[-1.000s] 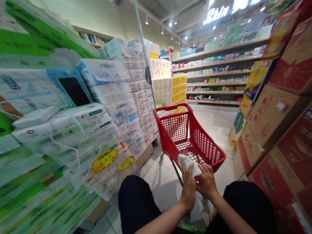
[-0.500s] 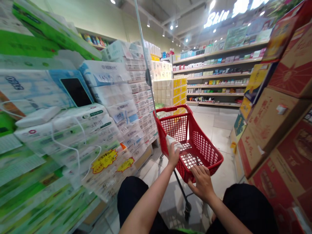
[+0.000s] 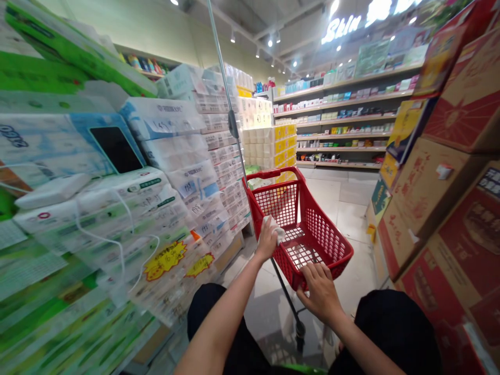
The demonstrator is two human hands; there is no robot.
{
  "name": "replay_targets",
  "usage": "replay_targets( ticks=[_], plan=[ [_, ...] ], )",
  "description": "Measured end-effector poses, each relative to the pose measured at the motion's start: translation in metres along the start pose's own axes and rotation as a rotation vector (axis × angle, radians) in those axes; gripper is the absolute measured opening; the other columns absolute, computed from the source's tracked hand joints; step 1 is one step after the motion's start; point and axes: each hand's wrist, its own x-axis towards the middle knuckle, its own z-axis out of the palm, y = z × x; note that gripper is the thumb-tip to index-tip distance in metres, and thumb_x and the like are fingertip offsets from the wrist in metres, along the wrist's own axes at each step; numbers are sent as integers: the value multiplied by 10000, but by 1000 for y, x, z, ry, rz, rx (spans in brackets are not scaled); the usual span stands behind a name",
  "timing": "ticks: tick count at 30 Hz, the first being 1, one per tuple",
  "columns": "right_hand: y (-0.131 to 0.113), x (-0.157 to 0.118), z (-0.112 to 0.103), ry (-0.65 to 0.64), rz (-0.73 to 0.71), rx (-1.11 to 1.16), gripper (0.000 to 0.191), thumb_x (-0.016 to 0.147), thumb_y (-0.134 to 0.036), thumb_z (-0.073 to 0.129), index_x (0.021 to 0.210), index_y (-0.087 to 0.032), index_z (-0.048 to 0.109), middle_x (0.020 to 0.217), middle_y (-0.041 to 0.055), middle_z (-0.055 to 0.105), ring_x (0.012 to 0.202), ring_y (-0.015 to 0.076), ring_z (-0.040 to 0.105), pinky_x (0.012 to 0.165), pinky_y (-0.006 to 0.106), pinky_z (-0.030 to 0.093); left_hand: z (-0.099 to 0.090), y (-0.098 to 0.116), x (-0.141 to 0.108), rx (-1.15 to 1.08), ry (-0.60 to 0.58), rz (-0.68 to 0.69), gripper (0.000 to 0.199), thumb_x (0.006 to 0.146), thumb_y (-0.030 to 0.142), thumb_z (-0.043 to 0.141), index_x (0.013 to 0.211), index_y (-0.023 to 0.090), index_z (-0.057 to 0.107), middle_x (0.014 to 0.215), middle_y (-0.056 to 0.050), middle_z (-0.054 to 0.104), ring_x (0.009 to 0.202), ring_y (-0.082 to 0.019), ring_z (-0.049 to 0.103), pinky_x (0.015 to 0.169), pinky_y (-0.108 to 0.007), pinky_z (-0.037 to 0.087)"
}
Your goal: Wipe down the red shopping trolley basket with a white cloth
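A red plastic shopping basket cart (image 3: pixel 326 237) with grid walls stands on the floor between my knees and the aisle. My left hand (image 3: pixel 267 240) is closed on a white cloth (image 3: pixel 278 231), pressed against the rim of the basket's left side. Over the near rim curl the fingers of my right hand (image 3: pixel 319 289), gripping it with the thumb outside. A metal pole (image 3: pixel 222 67) rises from the far left corner of the cart. Below the basket, a dark leg ends in a caster wheel (image 3: pixel 300 329).
Stacked tissue packs (image 3: pixel 191 172) line the left side, with a phone (image 3: pixel 116 149), a white power bank (image 3: pixel 54 190) and cables on them. Cardboard boxes (image 3: pixel 429 182) are piled along the right. Stocked shelves (image 3: pixel 344 117) stand at the back, beyond a tiled floor (image 3: pixel 353 192).
My left hand with the cloth has slid slightly back toward me along the basket's left rim. My right hand keeps its grip on the near rim. The view has shifted a little.
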Motion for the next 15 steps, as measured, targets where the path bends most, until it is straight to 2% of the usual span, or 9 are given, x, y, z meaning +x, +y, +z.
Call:
replay_targets(
  ticks=[2,4,8,11,13,15],
  plan=[
    [-8,1,4,-15,5,-26,206,756,-250,572,960,-224,560,922,67,594,920,263,496,947,424,336,-6,-19,30,74,-20,-19,314,944,237,329,1053,206,621,1555,-17,295,1469,-207,173,1224,-467,141],
    [-17,2,7,-37,1,-38,226,757,-240,578,982,-223,572,919,65,598,912,259,503,943,418,342,-9,-30,45,110,-23,-21,293,932,214,334,986,195,621,1552,-20,293,1468,-202,171,1228,-460,124],
    [-18,14,-8,-167,-149,23,385,792,-246,580,1176,-222,562,1033,71,639,948,236,545,919,376,371,-14,-39,42,122,-50,16,299,939,193,295,911,181,592,1566,-30,260,1472,-176,155,1232,-431,100],
    [12,34,-38,-279,-264,57,379,818,-394,631,1162,-238,596,1013,62,680,944,224,585,965,393,358,-21,-44,35,128,-91,47,301,946,206,285,923,180,585,1554,-40,291,1471,-172,164,1225,-450,116],
    [42,47,-57,-307,-302,36,391,767,-511,686,1051,-244,649,961,50,694,967,239,596,1053,454,295,-27,-47,35,130,-108,61,304,942,204,285,901,178,585,1531,-49,336,1468,-178,177,1218,-469,137],
    [72,55,-67,-351,-337,28,351,752,-535,701,963,-255,675,949,32,699,987,231,603,1106,473,240,-32,-48,38,120,-112,69,306,936,195,289,860,178,585,1516,-55,361,1466,-186,187,1211,-479,161]
  ],
)
